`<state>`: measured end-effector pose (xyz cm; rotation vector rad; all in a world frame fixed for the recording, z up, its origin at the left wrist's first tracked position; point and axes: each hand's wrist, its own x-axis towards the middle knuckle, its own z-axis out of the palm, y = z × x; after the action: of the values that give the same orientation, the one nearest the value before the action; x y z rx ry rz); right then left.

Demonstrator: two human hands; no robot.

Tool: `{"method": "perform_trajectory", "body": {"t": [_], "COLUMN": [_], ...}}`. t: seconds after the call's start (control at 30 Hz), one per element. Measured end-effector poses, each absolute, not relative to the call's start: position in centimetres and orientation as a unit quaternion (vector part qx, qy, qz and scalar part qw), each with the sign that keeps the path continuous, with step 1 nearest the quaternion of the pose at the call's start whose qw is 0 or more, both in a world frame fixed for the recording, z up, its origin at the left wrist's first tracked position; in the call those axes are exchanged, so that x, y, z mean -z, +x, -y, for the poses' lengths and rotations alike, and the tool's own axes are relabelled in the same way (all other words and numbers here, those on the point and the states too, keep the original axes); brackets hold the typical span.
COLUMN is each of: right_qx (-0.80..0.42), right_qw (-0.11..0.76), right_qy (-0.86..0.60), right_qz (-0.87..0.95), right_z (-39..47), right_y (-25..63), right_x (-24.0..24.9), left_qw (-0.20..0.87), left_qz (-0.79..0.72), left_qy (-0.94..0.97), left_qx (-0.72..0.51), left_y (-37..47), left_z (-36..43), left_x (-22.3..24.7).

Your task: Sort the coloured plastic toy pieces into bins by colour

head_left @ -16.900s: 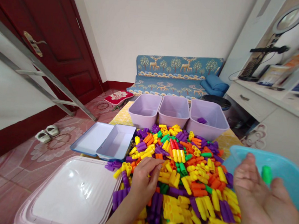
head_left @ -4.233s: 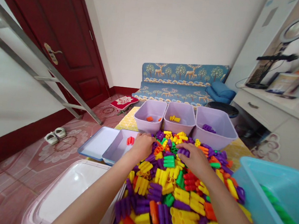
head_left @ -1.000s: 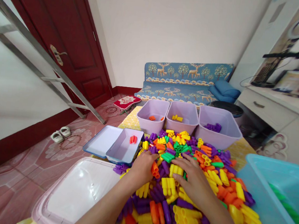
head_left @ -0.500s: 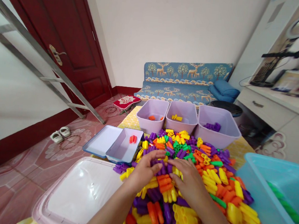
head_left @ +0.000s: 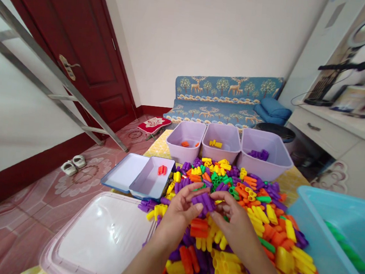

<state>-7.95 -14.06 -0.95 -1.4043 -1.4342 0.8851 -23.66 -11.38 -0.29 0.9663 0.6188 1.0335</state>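
We pinch the purple tube block (head_left: 206,202) between thumb and fingers of the left hand (head_left: 177,214), above the coloured pile (head_left: 228,268). The right hand (head_left: 235,219) curls its fingers beside it; their pressing we cannot tell. A light, steady grip should serve best. Its long axis seems to slant from far left to near right.

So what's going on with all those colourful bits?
Someone's left hand is holding some purple pieces over a big mixed pile, with the right hand close beside them, maybe touching. Behind the pile, three lilac tubs hold a few bits each: orange pieces on the left, yellow pieces in the middle, more purple ones on the right. Red pieces lie in the shallow box, and something green shows in the turquoise tub.
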Motion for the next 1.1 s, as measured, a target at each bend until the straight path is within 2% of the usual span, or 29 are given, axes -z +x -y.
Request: {"method": "perform_trajectory", "body": {"t": [0.17, 0.37, 0.53, 0.67, 0.8, 0.93, 1.03, 1.1], "right_qx": [-0.434, -0.45, -0.492, -0.523, -0.501, -0.487, -0.401, -0.314], "right_qw": [0.521, 0.552, 0.517, 0.447, 0.413, 0.402, 0.455, 0.589], "right_qy": [-0.53, -0.525, -0.519, -0.531, -0.552, -0.565, -0.618, -0.608], "right_qz": [0.509, 0.466, 0.47, 0.495, 0.523, 0.53, 0.5, 0.431], "right_z": [14.7, 15.3, 15.4, 15.8, 16.2, 15.3, 12.7, 10.5], "right_y": [-7.9, -8.1, -8.3, -8.2, -7.9, -5.2, -1.5, 0.8], "right_x": [0.0, -0.3, 0.4, 1.2, 1.5, -0.3, -3.1, -4.7], "left_qw": [0.704, 0.669, 0.636, 0.597, 0.529, 0.502, 0.456, 0.406], "left_qz": [-0.321, -0.379, -0.377, -0.351, -0.354, -0.376, -0.396, -0.403], "left_qy": [0.397, 0.42, 0.482, 0.578, 0.669, 0.696, 0.718, 0.745], "left_qx": [-0.494, -0.481, -0.47, -0.432, -0.384, -0.349, -0.347, -0.343], "left_y": [-23.6, -23.8, -24.0, -24.2, -24.3, -24.7, -25.2, -25.5], "left_z": [11.5, 11.3, 11.7, 12.3, 12.9, 13.2, 13.2, 13.1], "left_x": [0.2, 0.5, 1.2, 0.3, -0.7, -0.3, 0.2, 0.3]}}
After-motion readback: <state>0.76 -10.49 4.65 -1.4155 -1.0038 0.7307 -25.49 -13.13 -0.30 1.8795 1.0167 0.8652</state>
